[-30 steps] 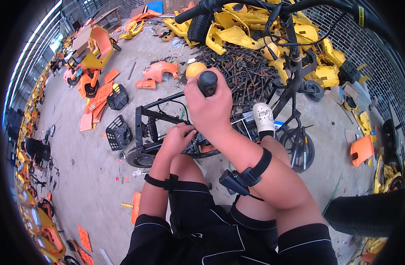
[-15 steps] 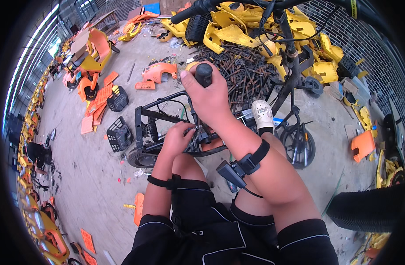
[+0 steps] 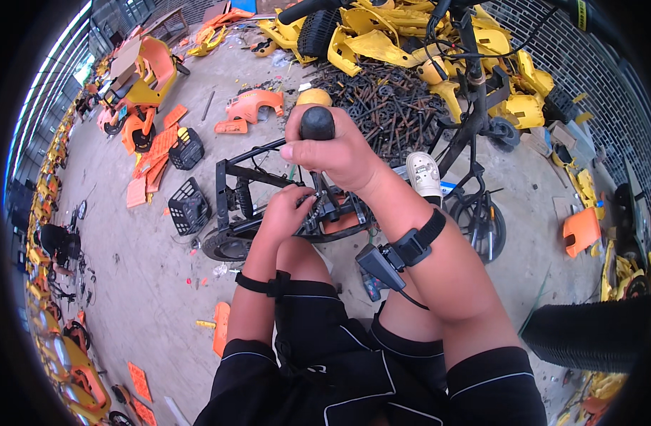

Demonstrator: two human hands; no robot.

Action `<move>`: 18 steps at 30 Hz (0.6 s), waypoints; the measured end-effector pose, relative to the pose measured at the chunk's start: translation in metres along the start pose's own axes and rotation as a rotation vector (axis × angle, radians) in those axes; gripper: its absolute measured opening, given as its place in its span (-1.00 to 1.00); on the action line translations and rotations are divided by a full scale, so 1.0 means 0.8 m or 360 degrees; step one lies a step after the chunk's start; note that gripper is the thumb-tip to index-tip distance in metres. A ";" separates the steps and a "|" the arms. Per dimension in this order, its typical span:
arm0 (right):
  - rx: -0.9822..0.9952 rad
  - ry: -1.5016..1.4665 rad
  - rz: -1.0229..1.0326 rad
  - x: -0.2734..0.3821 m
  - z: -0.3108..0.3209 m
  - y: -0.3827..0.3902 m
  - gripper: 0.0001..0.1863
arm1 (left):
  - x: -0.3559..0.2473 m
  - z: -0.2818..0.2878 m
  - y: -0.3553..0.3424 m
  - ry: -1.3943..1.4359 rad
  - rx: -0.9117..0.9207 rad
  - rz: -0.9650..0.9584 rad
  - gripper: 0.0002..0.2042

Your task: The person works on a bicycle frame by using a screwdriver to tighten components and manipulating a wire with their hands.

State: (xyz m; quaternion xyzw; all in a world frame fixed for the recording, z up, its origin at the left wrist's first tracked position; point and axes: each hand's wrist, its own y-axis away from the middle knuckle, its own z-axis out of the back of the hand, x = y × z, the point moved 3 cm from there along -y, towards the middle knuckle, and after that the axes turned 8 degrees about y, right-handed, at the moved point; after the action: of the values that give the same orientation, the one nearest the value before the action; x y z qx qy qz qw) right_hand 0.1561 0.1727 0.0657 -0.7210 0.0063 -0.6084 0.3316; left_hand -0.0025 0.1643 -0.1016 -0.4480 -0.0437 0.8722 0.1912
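A bare two-wheeler frame [image 3: 258, 168], dark and without its covers, lies before my knees. My right hand [image 3: 340, 153] is raised above it, closed round a tool's black handle [image 3: 318, 123]. The handle's rounded end faces up; its lower part is hidden behind my fist. Lower and to the left, my left hand [image 3: 288, 209] is at the middle of the frame, its fingers curled close together by a metal part [image 3: 318, 202]. What those fingers pinch, if anything, is too small to make out. The rear wheel [image 3: 226, 246] shows left of my left forearm.
A heap of rusty metal parts [image 3: 393, 117] lies just beyond the frame, with yellow covers [image 3: 379, 46] behind. Black baskets [image 3: 190, 207] and orange panels [image 3: 151, 160] lie to the left. A power tool [image 3: 372, 284] is between my legs. A black ribbed object [image 3: 588, 334] stands at right.
My right hand has shifted slightly with the handle, which now points more toward me. The left hand stays at the middle of the frame. The view has tilted a little.
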 end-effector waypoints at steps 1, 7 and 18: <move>-0.0162 -0.0018 -0.0022 -0.003 0.002 -0.001 -0.84 | -0.001 0.000 0.000 -0.0022 0.0004 0.0012 -0.82; -0.0861 -0.0132 -0.0151 -0.013 0.030 0.004 -0.84 | 0.005 -0.002 -0.001 -0.0073 -0.0035 0.0000 -0.82; -0.1136 0.0281 0.0133 -0.004 0.013 0.011 -0.84 | -0.011 -0.012 0.006 -0.0130 -0.0131 0.0030 -0.84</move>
State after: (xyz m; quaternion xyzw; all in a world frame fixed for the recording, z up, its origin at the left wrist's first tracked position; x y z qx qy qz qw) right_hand 0.1676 0.1719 0.0585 -0.7351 0.2760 -0.6138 0.0819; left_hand 0.0081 0.1558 -0.1020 -0.4201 -0.0830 0.8890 0.1623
